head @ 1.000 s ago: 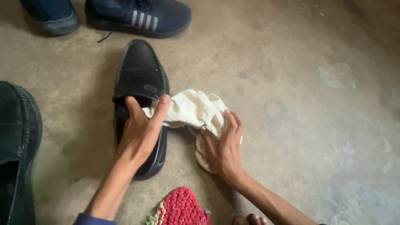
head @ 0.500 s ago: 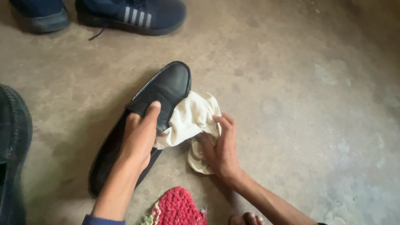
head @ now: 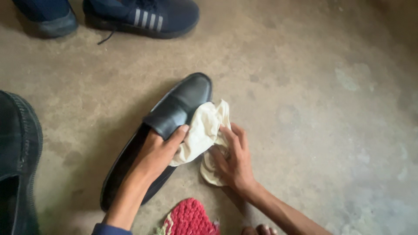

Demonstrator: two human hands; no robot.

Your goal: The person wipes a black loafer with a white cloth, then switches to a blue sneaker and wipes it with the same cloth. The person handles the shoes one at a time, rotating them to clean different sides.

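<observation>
Left hand (head: 159, 152) gripping smooth black loafer (head: 174, 113), right hand (head: 233, 159) on crumpled cream cloth (head: 202, 130)

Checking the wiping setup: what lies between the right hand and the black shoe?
In the head view, the cream cloth lies between the right hand and the black shoe.

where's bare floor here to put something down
Widest bare floor is right of the cloth and right hand. A smaller patch lies between the sneakers and black shoe. It is crowded around the left hand and red knit.

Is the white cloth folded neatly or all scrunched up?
Scrunched up: the white cloth lies bunched in wrinkles against the black shoe, under the right hand.
</observation>
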